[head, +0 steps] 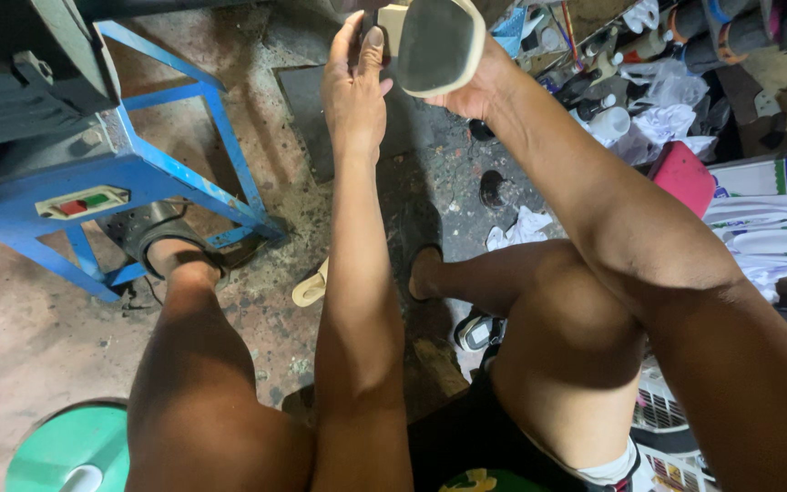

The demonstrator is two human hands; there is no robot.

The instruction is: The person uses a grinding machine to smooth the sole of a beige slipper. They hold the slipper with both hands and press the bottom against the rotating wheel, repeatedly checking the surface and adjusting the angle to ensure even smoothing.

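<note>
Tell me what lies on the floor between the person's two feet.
In the head view, a cream shoe sole piece lies on the stained concrete floor between the left foot and right foot.

A stained, speckled concrete floor (38, 310) carries everything here. At ten o'clock stands a blue-painted steel machine frame (170, 178) with a red-and-green switch plate. A dark rectangular floor mat (307, 109) lies at twelve o'clock. Just right of centre rest a crumpled white rag (519, 228) and a small round black lid (494, 189). A cream curved sole piece (310, 289) lies at centre, and a round green plastic lid (70, 446) at seven o'clock.
</note>
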